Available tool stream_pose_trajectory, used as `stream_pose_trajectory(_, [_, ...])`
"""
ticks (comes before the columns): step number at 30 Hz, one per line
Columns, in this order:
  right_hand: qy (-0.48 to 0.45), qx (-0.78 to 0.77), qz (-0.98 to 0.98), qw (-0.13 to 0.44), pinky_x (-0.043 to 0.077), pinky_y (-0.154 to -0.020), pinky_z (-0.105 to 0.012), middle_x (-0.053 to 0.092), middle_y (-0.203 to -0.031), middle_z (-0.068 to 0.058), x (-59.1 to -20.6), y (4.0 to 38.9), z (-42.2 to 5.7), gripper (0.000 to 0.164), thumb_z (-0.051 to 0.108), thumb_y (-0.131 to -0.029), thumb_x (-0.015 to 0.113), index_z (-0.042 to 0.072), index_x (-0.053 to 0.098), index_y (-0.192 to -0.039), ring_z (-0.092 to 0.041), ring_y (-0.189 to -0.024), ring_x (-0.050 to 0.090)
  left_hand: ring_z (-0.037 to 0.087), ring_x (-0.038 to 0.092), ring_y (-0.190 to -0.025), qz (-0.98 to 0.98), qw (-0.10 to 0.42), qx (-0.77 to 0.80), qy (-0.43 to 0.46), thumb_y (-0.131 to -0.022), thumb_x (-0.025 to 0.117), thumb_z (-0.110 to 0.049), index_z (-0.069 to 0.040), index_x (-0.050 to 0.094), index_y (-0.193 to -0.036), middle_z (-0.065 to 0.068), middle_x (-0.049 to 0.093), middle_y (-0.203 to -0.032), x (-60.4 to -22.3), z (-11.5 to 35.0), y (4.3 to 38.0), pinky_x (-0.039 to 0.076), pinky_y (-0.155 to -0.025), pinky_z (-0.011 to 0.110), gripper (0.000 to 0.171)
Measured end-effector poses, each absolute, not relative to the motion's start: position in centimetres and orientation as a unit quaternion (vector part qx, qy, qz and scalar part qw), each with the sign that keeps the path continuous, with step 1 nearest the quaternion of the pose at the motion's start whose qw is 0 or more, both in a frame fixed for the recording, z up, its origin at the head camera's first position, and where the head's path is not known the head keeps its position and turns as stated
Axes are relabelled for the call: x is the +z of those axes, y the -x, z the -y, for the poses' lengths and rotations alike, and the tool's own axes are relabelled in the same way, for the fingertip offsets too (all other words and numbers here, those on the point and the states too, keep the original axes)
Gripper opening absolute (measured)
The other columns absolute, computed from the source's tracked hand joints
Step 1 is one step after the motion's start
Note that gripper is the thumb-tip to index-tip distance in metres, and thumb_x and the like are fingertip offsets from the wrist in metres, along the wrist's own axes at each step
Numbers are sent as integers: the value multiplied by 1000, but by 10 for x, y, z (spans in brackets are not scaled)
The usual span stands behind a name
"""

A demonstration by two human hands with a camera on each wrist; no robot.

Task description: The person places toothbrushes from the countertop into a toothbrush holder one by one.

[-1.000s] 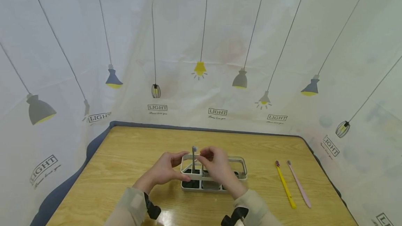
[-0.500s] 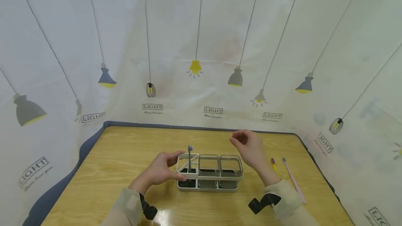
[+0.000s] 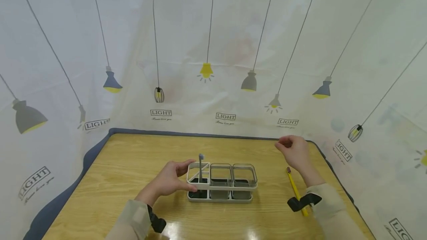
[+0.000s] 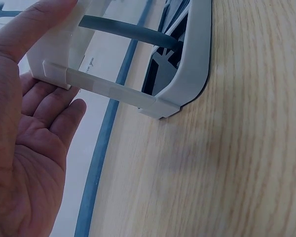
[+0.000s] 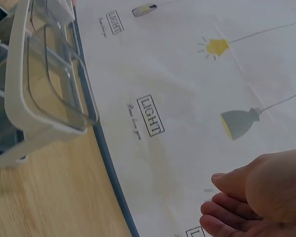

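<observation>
My left hand [image 3: 165, 181] grips the left end of a white toothbrush holder [image 3: 230, 188], thumb at the front and fingers at the back of its upper rim. In the holder's divided left compartment stands a grey toothbrush [image 3: 200, 169], its bristle head above the rim. The left wrist view shows this toothbrush [image 4: 130, 32] slanting down to the dark base. My right hand [image 3: 296, 155] is raised at the right with fingers loosely bent, holding nothing. Below it on the table lies a yellow toothbrush [image 3: 293, 184], partly covered by the wrist camera. The pink toothbrush is hidden behind the right arm.
Two clear cups, a middle one [image 3: 221, 173] and a right one [image 3: 245, 173], sit in the holder. The wooden table [image 3: 140, 155] ends at a blue edge [image 3: 186, 134] against a white lamp-print curtain [image 3: 186, 47].
My right hand has left the grey toothbrush in the holder and moved right, over the toothbrushes on the table. The left hand keeps its grip on the holder.
</observation>
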State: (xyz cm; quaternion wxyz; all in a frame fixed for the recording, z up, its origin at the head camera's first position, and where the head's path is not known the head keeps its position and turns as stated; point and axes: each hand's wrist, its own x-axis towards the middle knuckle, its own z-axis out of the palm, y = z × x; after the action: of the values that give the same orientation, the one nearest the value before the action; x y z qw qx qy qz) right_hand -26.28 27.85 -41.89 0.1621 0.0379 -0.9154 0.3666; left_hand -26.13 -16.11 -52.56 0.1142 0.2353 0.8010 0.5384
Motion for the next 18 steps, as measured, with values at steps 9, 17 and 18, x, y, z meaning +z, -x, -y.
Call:
stream_pose_trajectory(9, [20,317,946,61,59,-81,-55,69,-107,-31,-448,272,-322,31,11,-102,68,-18,68,-114,-45,-98,67,31,52,-141,-802,111,538,-235,-75,99,-34,-5,51,-157,13,50,-158,-525,162,261,44,-113,49,99])
stream_pose_trajectory(17, [47,264,964,1,60,-79,-54,69,-103,-32,-483,277,-353,31,11,-98,73,-19,69,-106,-45,-94,67,32,51,-142,-799,117,541,-237,-76,99,-36,-12,53,-157,12,48,-159,-522,160,259,43,-114,52,96])
stream_pose_trajectory(18, [47,260,965,-7,61,-78,-54,69,-102,-32,-485,277,-355,31,11,-97,74,-19,69,-105,-45,-94,68,32,51,-142,-799,117,540,-237,-76,99,-36,-12,53,-157,12,48,-159,-521,160,259,43,-114,51,96])
